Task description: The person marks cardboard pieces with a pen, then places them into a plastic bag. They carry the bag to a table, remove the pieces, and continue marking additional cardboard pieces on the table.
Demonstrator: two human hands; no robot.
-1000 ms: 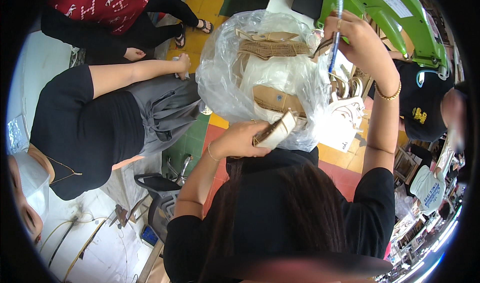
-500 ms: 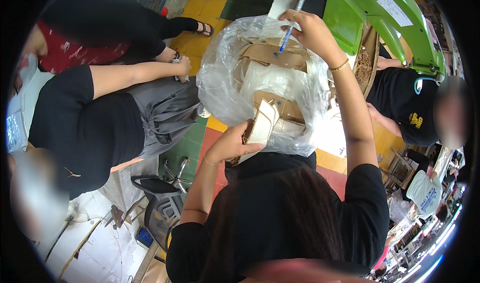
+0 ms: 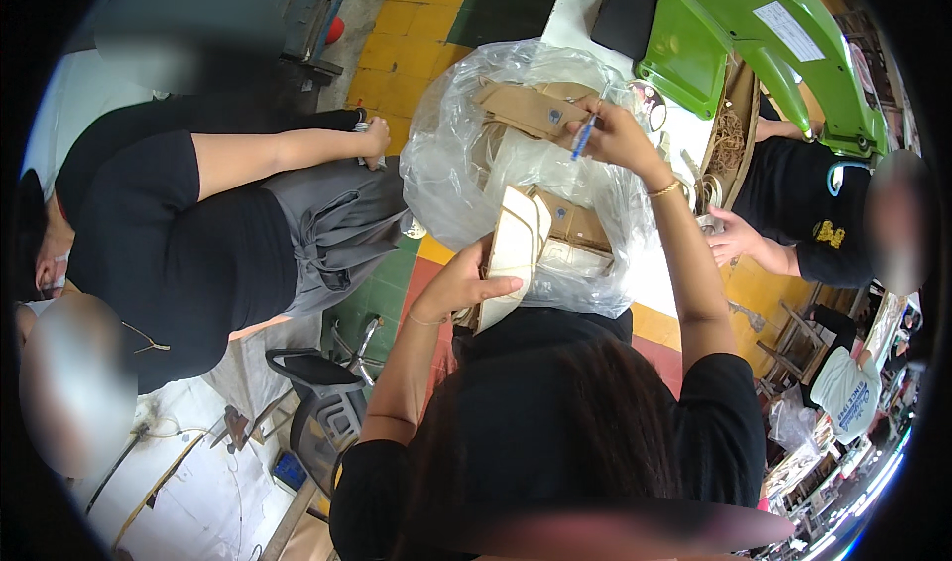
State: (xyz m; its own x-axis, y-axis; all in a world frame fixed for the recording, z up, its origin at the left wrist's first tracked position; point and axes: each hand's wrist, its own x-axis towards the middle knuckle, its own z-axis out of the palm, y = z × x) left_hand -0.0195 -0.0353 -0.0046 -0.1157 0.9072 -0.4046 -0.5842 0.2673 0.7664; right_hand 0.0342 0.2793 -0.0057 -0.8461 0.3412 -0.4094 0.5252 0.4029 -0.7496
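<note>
Currently | left hand [image 3: 462, 281] gripping white bundle [image 3: 515, 242] | right hand [image 3: 617, 138] grasping 1 blue pen [image 3: 583, 138]

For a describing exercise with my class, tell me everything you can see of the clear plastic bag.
The clear plastic bag looks thin, glossy and crumpled, with whitish highlights along its folds. It sits open in front of the person, its loose sides spread around flat brown pieces. The right hand, holding a pen, is over its far right part; a cream bundle in the left hand overlaps its near side. Whether either hand touches the plastic is unclear.
</note>
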